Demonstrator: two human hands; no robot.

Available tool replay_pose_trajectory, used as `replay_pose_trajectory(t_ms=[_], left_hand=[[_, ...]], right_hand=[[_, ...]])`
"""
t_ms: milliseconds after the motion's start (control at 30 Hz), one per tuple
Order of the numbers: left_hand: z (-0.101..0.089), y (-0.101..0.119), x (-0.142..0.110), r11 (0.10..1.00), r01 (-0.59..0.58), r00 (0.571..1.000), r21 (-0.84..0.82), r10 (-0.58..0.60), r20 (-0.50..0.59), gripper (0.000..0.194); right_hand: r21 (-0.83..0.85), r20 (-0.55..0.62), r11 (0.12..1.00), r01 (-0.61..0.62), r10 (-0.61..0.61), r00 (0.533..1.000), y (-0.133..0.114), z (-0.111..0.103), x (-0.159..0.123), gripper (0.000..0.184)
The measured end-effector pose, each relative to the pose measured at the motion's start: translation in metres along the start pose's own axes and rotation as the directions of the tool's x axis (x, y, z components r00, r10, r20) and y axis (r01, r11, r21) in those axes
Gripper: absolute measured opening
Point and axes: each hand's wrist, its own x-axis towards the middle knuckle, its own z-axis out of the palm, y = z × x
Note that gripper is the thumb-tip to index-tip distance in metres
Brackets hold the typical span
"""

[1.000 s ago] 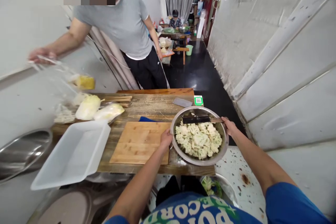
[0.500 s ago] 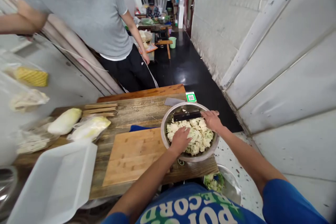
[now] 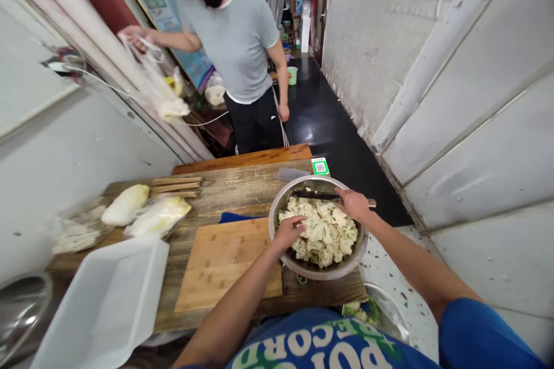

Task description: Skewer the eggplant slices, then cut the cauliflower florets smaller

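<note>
Food-preparation area, kitchen type, apparently in a small shop or eatery. Contents: wooden worktable (image 3: pixel 234 187); cutting board (image 3: pixel 229 262); steel bowl (image 3: pixel 318 274) of cauliflower (image 3: pixel 322 233); knife (image 3: pixel 315 195); two cabbages (image 3: pixel 126 205); plastic tub (image 3: pixel 104 294). Green QR-code card (image 3: pixel 320 166) suggests trade.

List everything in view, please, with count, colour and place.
Table: one, brown, centre
Bowl: one, silver, on table
Cauliflower: many, whitish, in bowl
Knife: one, dark blade, over cauliflower
Board: one, tan, left of bowl
Cloth-like item: one, blue, behind board
Slab: one, grey, behind bowl
Card: one, green-white, beside slab
Sticks: several, tan, table's far left
Tub: one, white, near left
Cabbages: two, pale, behind tub
Bundle: one, whitish, left of cabbages
Basins: two, silver, lower left, lower right
Bucket: one, green, far floor
Person: one, grey shirt, beyond table
Bag: one, translucent, held by person
Left hand: one, bare, at cauliflower
Right hand: one, bare, on knife handle
</note>
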Motion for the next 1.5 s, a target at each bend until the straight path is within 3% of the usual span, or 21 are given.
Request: replay_pose_trajectory(t_ms=[67,167,233,300,367,433,533,667,767,900,967,1033,1100,1233,1300,1367,1500], left_hand=[[0.0,-0.001,0.003,0.998,-0.032,0.999,-0.059,0.029,-0.037,0.038],[0.0,-0.003,0.002,0.988,-0.143,0.988,0.057,0.146,-0.045,0.037],[0.0,-0.005,-0.003,0.95,-0.231,0.971,0.209,0.239,-0.013,0.036],[0.002,-0.006,-0.008,0.89,-0.296,0.951,0.347,0.308,0.02,0.043],[0.005,-0.008,-0.011,0.836,-0.3,0.943,0.459,0.332,0.011,0.051],[0.007,-0.01,-0.011,0.81,-0.243,0.955,0.533,0.297,-0.016,0.054],[0.007,-0.014,-0.007,0.801,-0.191,0.975,0.567,0.224,0.012,0.054],[0.003,-0.021,-0.005,0.803,-0.22,0.97,0.554,0.241,0.036,0.04],[0.001,-0.028,-0.008,0.836,-0.244,0.968,0.492,0.243,0.067,0.032],[-0.007,-0.034,-0.012,0.892,-0.249,0.965,0.377,0.262,0.016,0.028],[-0.014,-0.036,-0.012,0.953,-0.204,0.969,0.224,0.23,-0.093,0.028],[-0.021,-0.038,-0.011,0.988,-0.153,0.976,-0.036,0.145,-0.162,0.032],[-0.029,-0.037,-0.009,0.948,-0.066,0.989,-0.312,0.022,-0.144,0.035],[-0.048,-0.03,-0.012,0.736,0.137,0.988,-0.663,-0.15,0.038,0.034],[-0.055,-0.024,-0.017,0.65,0.193,0.981,-0.735,-0.138,0.135,0.032],[-0.059,-0.017,-0.023,0.625,0.211,0.977,-0.752,-0.103,0.189,0.032],[-0.059,-0.004,-0.033,0.632,0.134,0.991,-0.763,-0.072,0.114,0.041]], right_hand=[[0.132,-0.021,0.984,-0.117,0.121,0.992,-0.001,-0.005,-0.009,0.042],[0.395,0.005,0.891,-0.224,0.241,0.97,-0.004,-0.005,-0.028,0.032],[0.616,0.07,0.749,-0.243,0.255,0.964,-0.01,-0.001,-0.043,0.032],[0.805,0.113,0.539,-0.247,0.269,0.956,-0.018,0.004,-0.058,0.037],[0.867,0.079,0.445,-0.225,0.323,0.943,-0.027,0.007,-0.071,0.036],[0.875,0.061,0.432,-0.218,0.349,0.935,-0.036,0.007,-0.083,0.033],[0.894,0.17,0.34,-0.293,0.348,0.922,-0.053,0.01,-0.098,0.032],[0.908,0.26,0.236,-0.347,0.334,0.906,-0.081,0.024,-0.113,0.033],[0.89,0.254,0.278,-0.363,0.36,0.898,-0.098,0.033,-0.117,0.033],[0.791,0.127,0.486,-0.372,0.464,0.877,-0.107,0.035,-0.12,0.029],[0.757,0.082,0.526,-0.387,0.511,0.855,-0.107,0.033,-0.121,0.028],[0.755,0.076,0.516,-0.406,0.545,0.835,-0.109,0.03,-0.125,0.028],[0.768,0.09,0.485,-0.418,0.565,0.82,-0.113,0.026,-0.13,0.03],[0.774,0.047,0.473,-0.421,0.62,0.783,-0.131,0.019,-0.144,0.036],[0.78,0.012,0.474,-0.408,0.64,0.768,-0.141,0.016,-0.151,0.039],[0.802,-0.024,0.471,-0.367,0.64,0.768,-0.148,0.013,-0.155,0.041],[0.809,-0.094,0.525,-0.264,0.56,0.823,-0.155,0.003,-0.156,0.042]])
